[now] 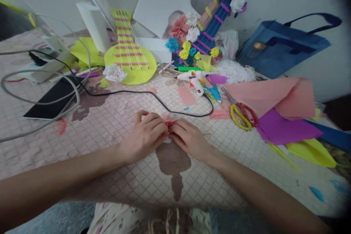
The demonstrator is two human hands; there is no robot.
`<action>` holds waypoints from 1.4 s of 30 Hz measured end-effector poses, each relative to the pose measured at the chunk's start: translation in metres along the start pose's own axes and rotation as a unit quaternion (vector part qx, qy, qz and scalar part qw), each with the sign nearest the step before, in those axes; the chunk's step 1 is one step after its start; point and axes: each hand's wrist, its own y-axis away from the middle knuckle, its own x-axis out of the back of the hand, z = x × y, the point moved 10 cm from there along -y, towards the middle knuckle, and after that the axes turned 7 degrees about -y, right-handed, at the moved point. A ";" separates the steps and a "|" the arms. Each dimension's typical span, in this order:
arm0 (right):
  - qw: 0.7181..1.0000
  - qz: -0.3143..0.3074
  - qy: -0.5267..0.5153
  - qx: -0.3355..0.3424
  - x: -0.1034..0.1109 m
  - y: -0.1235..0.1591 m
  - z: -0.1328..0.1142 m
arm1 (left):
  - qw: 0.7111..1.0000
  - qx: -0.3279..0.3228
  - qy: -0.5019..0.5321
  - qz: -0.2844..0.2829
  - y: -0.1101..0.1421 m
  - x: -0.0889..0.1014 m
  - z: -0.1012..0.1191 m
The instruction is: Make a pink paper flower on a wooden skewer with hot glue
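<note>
Both hands meet over the middle of the table, pinching a small piece of pink crepe paper (170, 123) between them. My left hand (149, 131) has its fingers curled against the paper from the left. From the right, my right hand (192, 139) grips the same piece with thumb and fingers. Most of the pink paper is hidden by the fingertips. A thin stick (206, 133) shows just beyond my right hand. Behind the hands lies a white glue gun (195, 80), its black cord (164, 108) looping across the table.
A yellow paper guitar (131, 58) and a blue one (211, 36) with paper flowers lean at the back. Scissors (244, 115) lie right, beside pink (274, 93) and purple paper (285, 126). A blue bag (279, 49) stands behind. A dark tablet (52, 97) lies left among cables.
</note>
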 end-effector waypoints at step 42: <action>0.999 0.007 -0.003 -0.044 0.003 0.002 0.001 | 0.995 -0.069 -0.033 0.063 0.006 0.013 0.009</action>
